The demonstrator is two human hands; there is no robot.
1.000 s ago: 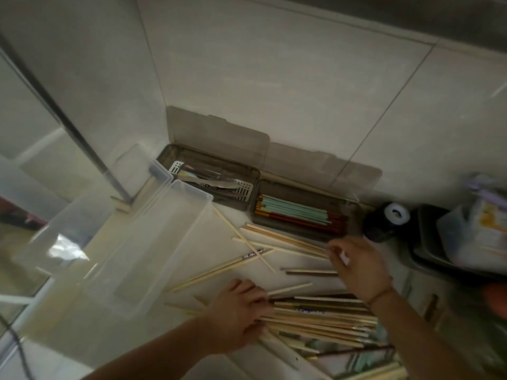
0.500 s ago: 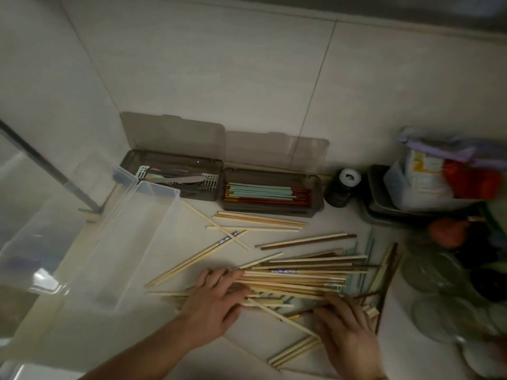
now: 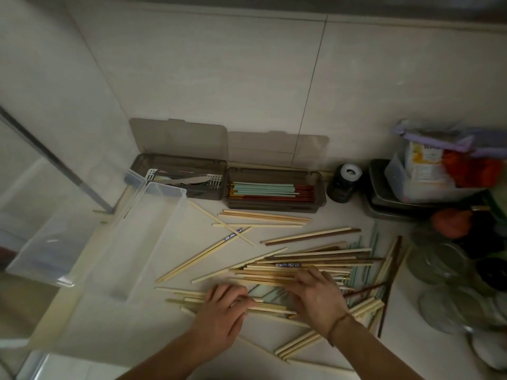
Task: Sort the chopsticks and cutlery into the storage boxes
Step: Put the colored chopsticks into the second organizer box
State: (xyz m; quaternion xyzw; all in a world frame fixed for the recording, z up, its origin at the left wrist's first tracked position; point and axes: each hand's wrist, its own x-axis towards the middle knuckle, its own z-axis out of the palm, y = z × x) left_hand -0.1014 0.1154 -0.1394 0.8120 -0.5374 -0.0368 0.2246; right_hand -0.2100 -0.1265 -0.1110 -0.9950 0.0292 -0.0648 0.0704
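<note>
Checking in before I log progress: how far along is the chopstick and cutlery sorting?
Done: teal and red chopsticks fill the right box; cutlery lies in the left box. In hand: left hand and right hand press on the wooden chopstick pile. Left: most of it, plus scattered pairs.

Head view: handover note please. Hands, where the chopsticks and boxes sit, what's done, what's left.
Left hand: flat on pale wooden chopsticks at the near edge of the loose pile, fingers curled over them; no lift visible.
Right hand: also pressing on the pile, gathering sticks.
Done: right grey box holds teal and red chopsticks; left grey box holds metal cutlery. Both lids open against the wall.
Left: most wooden chopsticks lie scattered on the counter; the clear bin looks empty.
</note>
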